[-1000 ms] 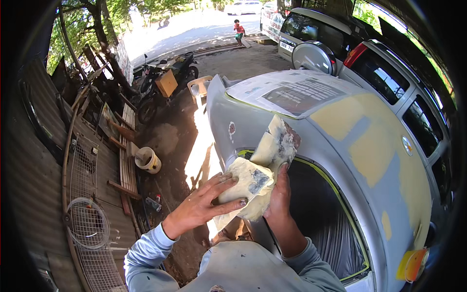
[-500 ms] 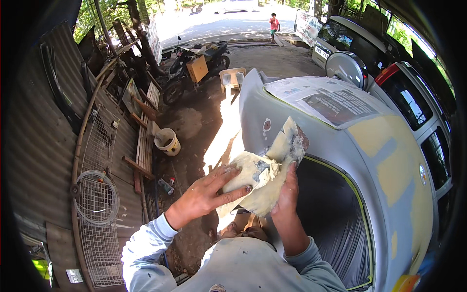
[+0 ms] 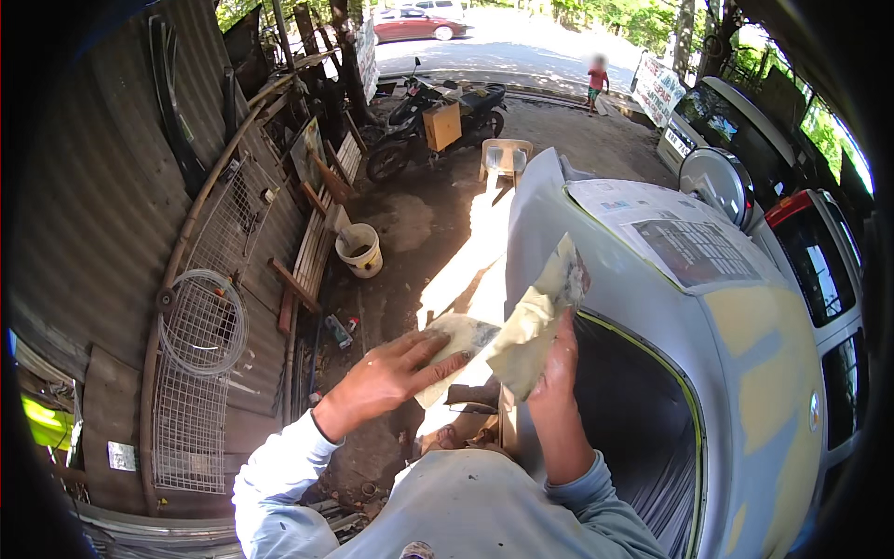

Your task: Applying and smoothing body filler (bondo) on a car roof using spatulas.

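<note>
My left hand [image 3: 386,380] grips a flat putty spreader [image 3: 452,334], its face coated with cream filler and a grey smear near one edge. A thin putty board [image 3: 533,337] stands tilted upright in my right hand [image 3: 556,365], which holds it from its right side. Cream filler covers the board, with grey and brown patches at its upper corner. The spreader's right edge meets or passes behind the board; I cannot tell which. Just beyond and to the right is a grey-primed car body [image 3: 615,252] with cream filler patches [image 3: 768,345].
Black plastic sheeting [image 3: 624,429] covers the car's opening, and taped paper [image 3: 689,247] its glass. A white bucket [image 3: 360,252], plastic chair [image 3: 506,160] and motorcycle [image 3: 438,121] stand to the left and ahead. Wire mesh [image 3: 191,410] leans against a corrugated wall. A person [image 3: 597,84] is near the road.
The view has swung left, so the surroundings sit farther right. The putty board has turned more edge-on, and the filler lump on the spreader no longer shows. A red car has appeared on the road.
</note>
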{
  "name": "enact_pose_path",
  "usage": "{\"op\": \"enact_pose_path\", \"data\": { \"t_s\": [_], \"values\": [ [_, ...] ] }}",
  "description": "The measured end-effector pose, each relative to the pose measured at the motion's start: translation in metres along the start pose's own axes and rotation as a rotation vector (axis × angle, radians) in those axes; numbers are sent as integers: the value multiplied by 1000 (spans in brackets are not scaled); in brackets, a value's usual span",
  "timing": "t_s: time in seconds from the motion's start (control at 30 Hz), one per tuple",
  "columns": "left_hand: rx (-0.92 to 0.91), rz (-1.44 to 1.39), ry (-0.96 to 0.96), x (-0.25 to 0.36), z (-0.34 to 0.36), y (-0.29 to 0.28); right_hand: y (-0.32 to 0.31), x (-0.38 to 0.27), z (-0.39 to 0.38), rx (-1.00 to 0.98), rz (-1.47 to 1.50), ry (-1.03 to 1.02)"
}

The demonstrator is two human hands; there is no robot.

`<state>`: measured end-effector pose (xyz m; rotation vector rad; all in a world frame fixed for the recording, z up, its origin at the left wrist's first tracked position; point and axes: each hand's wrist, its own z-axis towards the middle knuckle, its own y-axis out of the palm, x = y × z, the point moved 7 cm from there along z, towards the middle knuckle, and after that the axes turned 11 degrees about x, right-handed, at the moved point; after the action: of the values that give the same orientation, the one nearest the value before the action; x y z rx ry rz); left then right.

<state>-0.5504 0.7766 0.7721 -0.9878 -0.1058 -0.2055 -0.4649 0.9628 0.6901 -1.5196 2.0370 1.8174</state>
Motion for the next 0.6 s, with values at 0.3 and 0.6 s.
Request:
{"op": "enact_pose_path", "data": {
  "t_s": [0.3, 0.6],
  "values": [
    [662, -872, -969, -51, -62, 11, 1, -27, 23, -51, 14, -141],
    [1176, -1191, -1049, -3, -39, 38, 14, -2, 12, -8, -24, -64]
  ]
}}
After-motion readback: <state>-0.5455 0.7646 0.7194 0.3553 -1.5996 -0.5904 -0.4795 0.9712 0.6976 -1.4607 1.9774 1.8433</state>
